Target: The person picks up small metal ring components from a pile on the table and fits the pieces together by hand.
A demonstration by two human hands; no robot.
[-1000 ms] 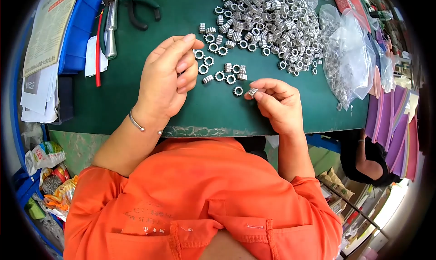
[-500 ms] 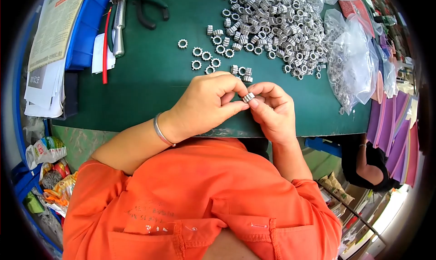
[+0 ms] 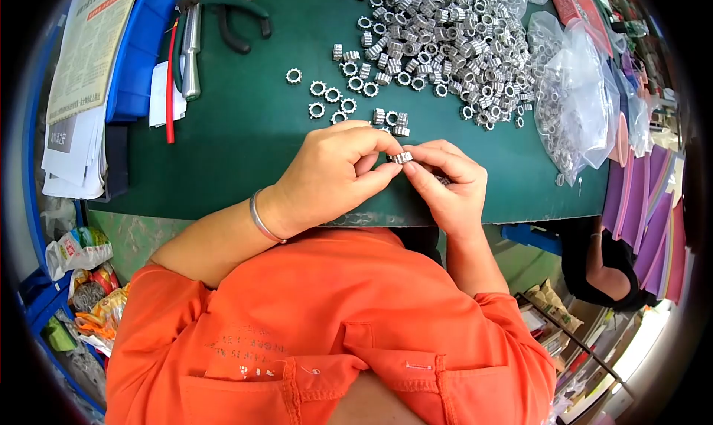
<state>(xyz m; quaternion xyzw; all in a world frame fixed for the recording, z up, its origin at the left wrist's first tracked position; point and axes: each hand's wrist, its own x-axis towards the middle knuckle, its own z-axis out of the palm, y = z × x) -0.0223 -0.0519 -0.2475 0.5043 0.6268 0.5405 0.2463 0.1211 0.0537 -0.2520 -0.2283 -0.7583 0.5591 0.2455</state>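
Moved: your left hand point(image 3: 330, 161), to your right hand point(image 3: 454, 191), nearside of the ring pile point(image 3: 457, 42). Both grips pinch a ring point(image 3: 402, 157), likely steadying it.

Exposure: bright and fairly even across the flat dark-green worktop point(image 3: 208, 154); direction of light uncertain. Highlights: white glare on the crumpled clear plastic bag point(image 3: 587, 98); small glints on the heaped silver toothed metal rings point(image 3: 453, 46); sheen on the curved silver metal cuff point(image 3: 256, 215). Overexposure: washed-out white strip point(image 3: 648, 339), lower right. Focus: bare hands point(image 3: 327, 165) point(image 3: 451, 187) reasonably crisp; fine print on the cream paper newspaper point(image 3: 89, 61) illegible. Lens: strong wide-angle bowing, corners falling to black.
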